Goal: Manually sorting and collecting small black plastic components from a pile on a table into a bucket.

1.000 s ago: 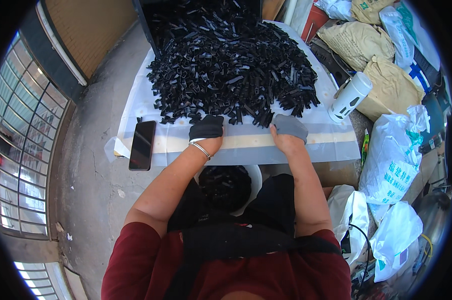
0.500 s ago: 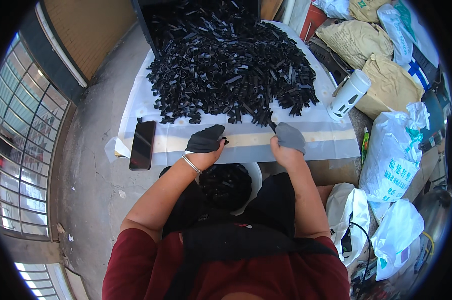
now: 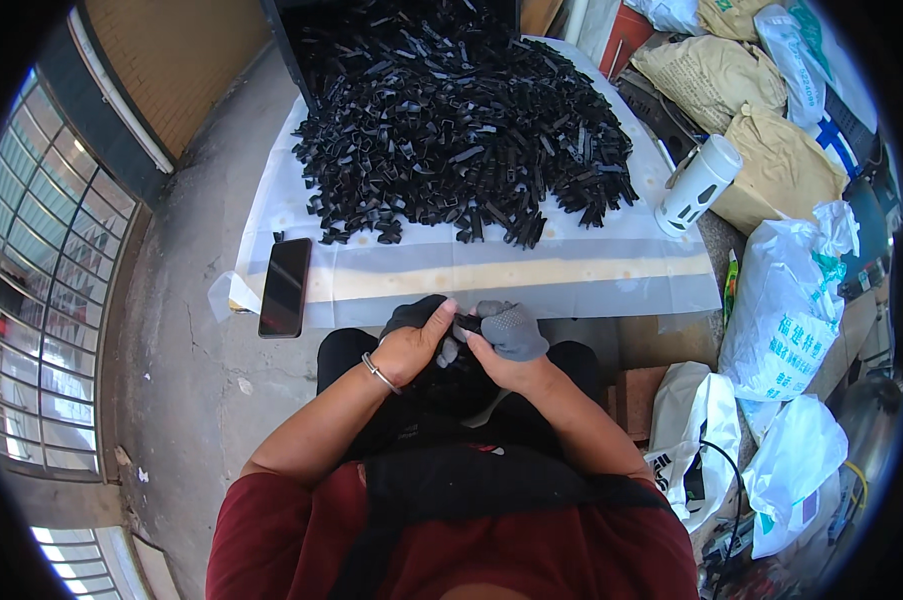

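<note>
My left hand (image 3: 419,338), in a dark partial glove with the thumb bare, meets my right hand (image 3: 509,340) in front of the table's near edge. A grey partial glove covers the right fingers. Both hands are closed around a small black plastic piece (image 3: 468,323), whose exact shape is mostly hidden by the fingers. Just beneath them, between my knees, is a bucket with dark pieces (image 3: 451,388) inside; the hands cover part of it. A big heap of similar black plastic pieces (image 3: 451,140) spreads over the table.
A black phone (image 3: 285,288) lies at the left of the plastic-covered table (image 3: 611,272). At the right edge stands a white bottle (image 3: 699,185). Beyond it are piled sacks (image 3: 786,310), with a white bag (image 3: 683,425) lower down. A barred window (image 3: 51,270) is at far left.
Both hands have drawn back from the table toward me and come together over the bucket. The right hand has moved left from the heap's edge, bringing a black piece to the left.
</note>
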`<control>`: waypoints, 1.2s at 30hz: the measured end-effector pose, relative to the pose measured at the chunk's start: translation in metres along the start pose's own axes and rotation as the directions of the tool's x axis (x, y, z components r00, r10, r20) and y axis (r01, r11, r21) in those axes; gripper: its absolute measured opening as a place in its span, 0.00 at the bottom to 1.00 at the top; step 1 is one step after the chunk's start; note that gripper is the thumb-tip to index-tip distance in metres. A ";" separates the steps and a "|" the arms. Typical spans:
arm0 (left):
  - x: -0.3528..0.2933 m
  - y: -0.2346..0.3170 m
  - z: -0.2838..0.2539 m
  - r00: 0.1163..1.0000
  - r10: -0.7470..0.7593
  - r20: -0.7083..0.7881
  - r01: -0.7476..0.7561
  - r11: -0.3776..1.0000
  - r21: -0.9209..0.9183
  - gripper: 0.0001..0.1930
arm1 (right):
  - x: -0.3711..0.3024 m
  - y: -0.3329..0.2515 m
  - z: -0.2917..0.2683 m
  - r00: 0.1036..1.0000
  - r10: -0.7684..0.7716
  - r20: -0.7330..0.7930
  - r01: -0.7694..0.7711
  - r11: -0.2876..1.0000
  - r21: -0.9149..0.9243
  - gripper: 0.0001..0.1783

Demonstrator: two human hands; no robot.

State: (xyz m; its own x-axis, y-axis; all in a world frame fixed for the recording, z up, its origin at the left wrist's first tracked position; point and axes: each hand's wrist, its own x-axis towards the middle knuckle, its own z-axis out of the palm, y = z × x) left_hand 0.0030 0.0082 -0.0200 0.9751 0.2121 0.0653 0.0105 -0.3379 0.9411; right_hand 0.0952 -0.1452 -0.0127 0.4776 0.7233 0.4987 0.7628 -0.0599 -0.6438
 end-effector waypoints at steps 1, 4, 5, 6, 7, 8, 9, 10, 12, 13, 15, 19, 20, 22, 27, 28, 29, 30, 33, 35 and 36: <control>-0.006 -0.001 0.006 0.990 -0.129 0.049 0.124 0.987 0.098 0.16 | -0.001 0.002 0.004 1.000 0.004 0.001 -0.004 1.000 0.000 0.12; -0.002 0.004 0.018 0.925 -0.379 0.010 0.379 0.924 -0.047 0.15 | 0.001 0.002 0.017 0.998 0.020 0.055 -0.024 0.997 0.080 0.10; 0.004 0.008 0.021 0.864 -0.502 -0.035 0.470 0.831 -0.297 0.16 | 0.006 0.002 0.020 0.999 -0.026 -0.040 0.027 0.999 0.029 0.09; 0.007 0.011 0.022 0.782 -0.622 -0.045 0.508 0.678 -0.532 0.16 | 0.012 0.001 0.023 0.988 -0.077 -0.132 0.074 0.997 -0.024 0.07; 0.012 -0.005 0.020 0.804 -0.592 0.052 0.366 0.424 -0.828 0.15 | 0.015 0.000 0.024 0.975 -0.082 -0.205 0.084 0.996 -0.002 0.07; 0.010 -0.010 0.019 0.802 -0.595 0.052 0.367 0.422 -0.829 0.15 | 0.018 -0.004 0.018 0.976 -0.080 -0.203 0.082 0.997 0.000 0.07; 0.012 -0.005 0.016 0.891 -0.444 0.100 0.301 0.409 -0.862 0.14 | 0.023 -0.009 0.009 0.991 0.021 -0.133 -0.013 0.998 0.066 0.08; 0.012 0.002 0.013 0.952 -0.276 0.136 0.239 0.382 -0.893 0.14 | 0.025 -0.013 0.002 0.991 0.120 -0.057 -0.112 0.986 0.124 0.08; 0.008 0.010 0.009 0.957 -0.270 0.111 0.228 0.457 -0.860 0.13 | 0.024 -0.014 0.005 0.976 0.021 -0.216 0.005 0.992 0.122 0.07; 0.005 0.008 0.007 0.954 -0.282 0.102 0.250 0.560 -0.790 0.12 | 0.019 -0.010 0.006 0.979 -0.031 -0.199 0.042 0.998 0.051 0.08; 0.003 0.008 0.004 0.949 -0.297 0.107 0.283 0.652 -0.703 0.11 | 0.011 -0.006 0.008 0.980 -0.069 -0.187 0.066 0.998 -0.021 0.08; -0.004 0.008 -0.009 0.975 -0.207 0.082 0.213 0.974 -0.080 0.12 | -0.004 -0.006 0.006 0.998 0.048 0.031 -0.050 0.997 0.059 0.10; -0.007 0.007 -0.010 0.992 -0.006 0.125 -0.016 0.985 0.169 0.14 | -0.007 -0.008 0.005 0.994 0.013 0.106 -0.017 0.999 0.038 0.10; -0.009 0.008 0.000 0.992 -0.055 0.110 0.066 0.993 -0.095 0.13 | -0.009 -0.014 0.005 0.998 0.018 0.065 -0.020 1.000 0.023 0.10; -0.014 0.006 0.015 0.903 -0.403 0.148 0.394 0.639 -0.660 0.14 | -0.014 -0.009 0.009 0.991 0.131 0.006 -0.130 0.972 0.197 0.08; -0.016 0.005 0.019 0.870 -0.464 0.168 0.428 0.541 -0.724 0.15 | -0.015 -0.008 0.011 0.993 0.122 0.008 -0.121 0.972 0.202 0.08; -0.019 0.006 0.024 0.903 -0.412 0.124 0.345 0.521 -0.781 0.17 | -0.017 -0.007 0.014 0.998 0.044 -0.044 -0.038 0.991 0.125 0.09; -0.019 0.012 0.023 0.904 -0.412 0.116 0.338 0.521 -0.784 0.17 | -0.019 -0.007 0.014 0.996 -0.034 -0.088 0.038 0.998 0.041 0.09; -0.018 0.018 0.020 0.868 -0.475 0.145 0.402 0.503 -0.765 0.17 | -0.020 -0.015 0.007 0.994 -0.090 -0.064 0.087 0.995 -0.047 0.10; -0.019 0.018 0.021 0.781 -0.617 0.096 0.512 0.543 -0.666 0.17 | -0.023 -0.014 0.009 0.995 -0.100 -0.009 0.100 0.995 -0.022 0.10; -0.019 0.026 0.022 0.783 -0.615 0.090 0.505 0.545 -0.669 0.17 | -0.023 -0.012 0.008 0.995 -0.097 0.034 0.097 0.995 -0.003 0.11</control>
State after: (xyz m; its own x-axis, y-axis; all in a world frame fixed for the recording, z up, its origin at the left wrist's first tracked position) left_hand -0.0103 -0.0245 -0.0035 0.7774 0.2910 -0.5576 0.3499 0.5366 0.7679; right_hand 0.0710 -0.1556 -0.0213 0.3863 0.7487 0.5387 0.8071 0.0083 -0.5903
